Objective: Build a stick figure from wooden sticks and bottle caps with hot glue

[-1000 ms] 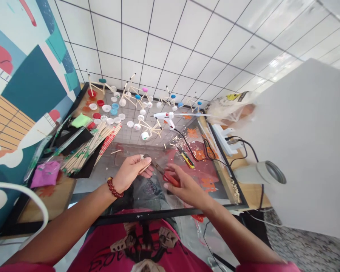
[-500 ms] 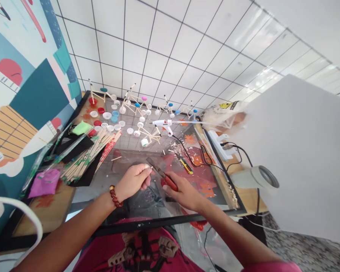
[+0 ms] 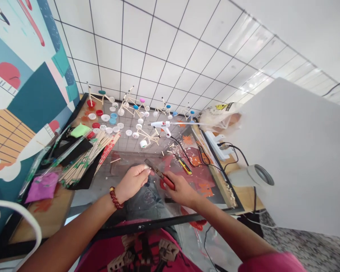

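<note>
My right hand (image 3: 180,189) is wrapped round the red handles of a pair of pliers (image 3: 158,172), whose dark jaws point up and left. Close to those jaws, my left hand (image 3: 134,180) pinches something small and pale at its fingertips; its kind is too small to make out. A beaded bracelet (image 3: 115,198) circles the left wrist. Beyond the hands lies a short wooden stick piece (image 3: 115,160). A yellow and black utility knife (image 3: 185,166) rests right of the pliers, among pale wood scraps (image 3: 175,149).
A white glue gun (image 3: 162,125) with a black cord lies past the hands. Small stick-and-bottle-cap models (image 3: 149,138) and loose caps (image 3: 105,118) line the back. Bundled chopsticks (image 3: 83,160) and a purple packet (image 3: 42,186) are left; a power strip (image 3: 215,143) and grey cylinder (image 3: 251,175) are right.
The view has shifted slightly. Both hands stay close together at the plier jaws, and the left fingers look more curled in.
</note>
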Motion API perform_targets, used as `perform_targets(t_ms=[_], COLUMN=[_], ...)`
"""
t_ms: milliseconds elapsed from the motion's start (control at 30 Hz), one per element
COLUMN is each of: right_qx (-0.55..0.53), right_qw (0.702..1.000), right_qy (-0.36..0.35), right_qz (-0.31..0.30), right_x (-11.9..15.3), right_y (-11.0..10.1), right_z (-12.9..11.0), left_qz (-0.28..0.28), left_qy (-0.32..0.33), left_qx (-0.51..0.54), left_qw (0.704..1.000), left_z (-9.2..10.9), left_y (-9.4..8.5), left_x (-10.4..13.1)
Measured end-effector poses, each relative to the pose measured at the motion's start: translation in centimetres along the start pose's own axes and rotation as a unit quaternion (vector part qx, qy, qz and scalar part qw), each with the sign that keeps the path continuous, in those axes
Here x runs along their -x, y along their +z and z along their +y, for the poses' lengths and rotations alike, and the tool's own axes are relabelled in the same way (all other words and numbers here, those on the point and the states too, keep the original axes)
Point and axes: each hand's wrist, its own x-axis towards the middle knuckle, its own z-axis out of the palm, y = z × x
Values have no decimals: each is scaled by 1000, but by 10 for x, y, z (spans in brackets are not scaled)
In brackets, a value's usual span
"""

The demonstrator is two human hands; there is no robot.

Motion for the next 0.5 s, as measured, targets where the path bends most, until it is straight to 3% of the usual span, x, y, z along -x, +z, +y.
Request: perform_targets(t_ms=[333, 500], right_qx=[46, 126], right_qw=[997, 983], right_qy=[1, -5], right_qz=[56, 132], right_x=[-6, -8], right_y=[16, 16], right_z=[16, 20], left_qz=[25, 21], left_qy=[-30, -72], left_qx=[51, 115], left_qw=[998, 991], left_z=[-5, -1], left_y=[4, 2], left_x=[-4, -4])
